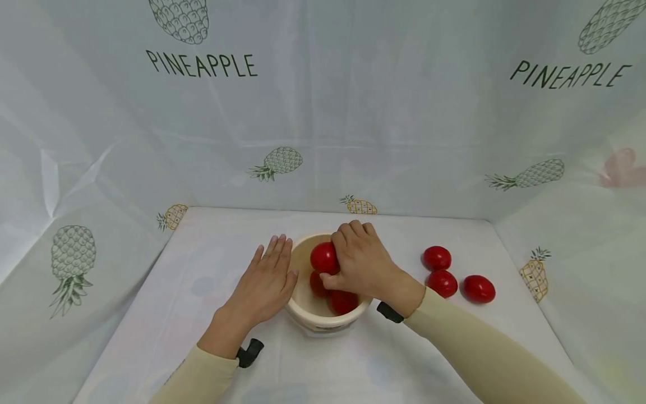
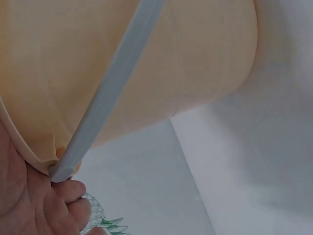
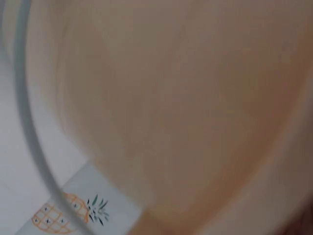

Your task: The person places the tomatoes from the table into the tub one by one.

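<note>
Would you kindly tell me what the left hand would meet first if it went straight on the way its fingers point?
The left hand touches the bucket beside it; straight ahead, the sheet behind the table probably comes first, though depth is unclear.

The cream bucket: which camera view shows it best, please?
The head view: the cream bucket shows most of its rim and the red items inside, though the right hand covers part. The left wrist view shows only outer wall, some rim and the grey handle; the right wrist view, blurred wall and handle.
</note>
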Available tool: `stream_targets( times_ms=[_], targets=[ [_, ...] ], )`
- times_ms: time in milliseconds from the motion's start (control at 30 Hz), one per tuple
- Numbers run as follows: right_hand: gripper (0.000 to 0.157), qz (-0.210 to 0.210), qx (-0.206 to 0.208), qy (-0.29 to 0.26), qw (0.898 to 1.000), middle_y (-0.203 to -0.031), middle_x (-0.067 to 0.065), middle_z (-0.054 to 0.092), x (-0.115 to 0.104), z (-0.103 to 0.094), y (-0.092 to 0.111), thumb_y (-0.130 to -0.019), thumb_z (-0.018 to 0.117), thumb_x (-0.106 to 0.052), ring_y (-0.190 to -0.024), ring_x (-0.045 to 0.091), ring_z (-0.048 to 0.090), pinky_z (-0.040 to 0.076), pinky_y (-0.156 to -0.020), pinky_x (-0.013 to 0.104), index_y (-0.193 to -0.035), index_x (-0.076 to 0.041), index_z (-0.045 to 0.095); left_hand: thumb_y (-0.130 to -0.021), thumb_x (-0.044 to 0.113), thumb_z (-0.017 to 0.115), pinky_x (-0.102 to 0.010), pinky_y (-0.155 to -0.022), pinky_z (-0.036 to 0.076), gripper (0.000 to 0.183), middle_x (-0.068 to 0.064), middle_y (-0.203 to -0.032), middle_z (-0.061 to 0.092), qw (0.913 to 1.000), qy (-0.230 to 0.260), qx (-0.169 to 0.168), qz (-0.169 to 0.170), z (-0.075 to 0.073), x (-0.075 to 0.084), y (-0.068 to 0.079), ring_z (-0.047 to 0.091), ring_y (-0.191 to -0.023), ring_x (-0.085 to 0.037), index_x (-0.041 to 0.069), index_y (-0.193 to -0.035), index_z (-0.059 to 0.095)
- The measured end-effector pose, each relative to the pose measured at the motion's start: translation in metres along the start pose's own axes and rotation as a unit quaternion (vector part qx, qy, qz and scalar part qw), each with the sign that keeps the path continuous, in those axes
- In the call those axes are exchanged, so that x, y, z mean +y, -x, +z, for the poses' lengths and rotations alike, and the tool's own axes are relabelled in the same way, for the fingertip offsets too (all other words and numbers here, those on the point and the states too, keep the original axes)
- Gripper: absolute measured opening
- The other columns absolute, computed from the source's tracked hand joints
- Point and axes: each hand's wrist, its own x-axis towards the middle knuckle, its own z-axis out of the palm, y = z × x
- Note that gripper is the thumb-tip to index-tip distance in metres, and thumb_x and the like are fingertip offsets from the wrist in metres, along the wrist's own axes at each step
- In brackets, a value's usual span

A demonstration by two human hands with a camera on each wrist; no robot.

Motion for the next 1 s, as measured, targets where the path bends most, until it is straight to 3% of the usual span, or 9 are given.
stream_targets(
  times_ms=[233, 533, 733, 1000],
  targets=[
    [0.060, -0.024, -0.037, -0.011, 0.999, -0.097, 0.005, 0.064, -0.017, 0.012, -0.002, -0.081, 0.068, -0.061, -0.094, 0.023, 0.055, 0.046, -0.080, 0.039, -0.107, -0.007, 0.065, -0.112, 0.036, 0.041, -0.057, -0.132, 0.015, 0.067, -0.019, -0.173, 0.024, 1.0000, 0.004, 0.004, 0.003, -0.001, 0.001, 0.001, 0.017, -0.163, -0.035, -0.002, -0.165, 0.026],
    [0.065, -0.036, -0.092, -0.007, 0.995, -0.104, 0.005, 0.064, -0.024, 0.019, -0.002, -0.082, 0.067, -0.064, -0.103, 0.023, 0.054, 0.045, -0.083, 0.037, -0.113, -0.006, 0.066, -0.112, 0.033, 0.043, -0.058, -0.131, 0.018, 0.066, -0.021, -0.172, 0.026, 0.9999, 0.003, 0.009, 0.006, -0.001, 0.002, 0.001, 0.020, -0.162, -0.037, -0.003, -0.164, 0.027],
    [0.066, -0.042, -0.104, -0.006, 0.994, -0.106, 0.006, 0.066, -0.026, 0.025, -0.003, -0.082, 0.067, -0.066, -0.108, 0.025, 0.056, 0.047, -0.088, 0.039, -0.112, -0.007, 0.067, -0.112, 0.032, 0.043, -0.058, -0.131, 0.018, 0.067, -0.021, -0.173, 0.025, 1.0000, 0.003, 0.003, 0.008, -0.001, 0.001, 0.001, 0.019, -0.162, -0.038, -0.004, -0.165, 0.025],
    [0.066, -0.045, -0.122, 0.004, 0.992, -0.103, 0.003, 0.064, -0.028, 0.027, -0.004, -0.082, 0.066, -0.068, -0.100, 0.022, 0.054, 0.048, -0.091, 0.038, -0.111, -0.008, 0.067, -0.112, 0.032, 0.043, -0.058, -0.131, 0.019, 0.067, -0.022, -0.172, 0.026, 0.9999, -0.002, 0.003, 0.011, -0.001, 0.002, 0.001, 0.019, -0.162, -0.038, -0.005, -0.164, 0.026]
  ],
)
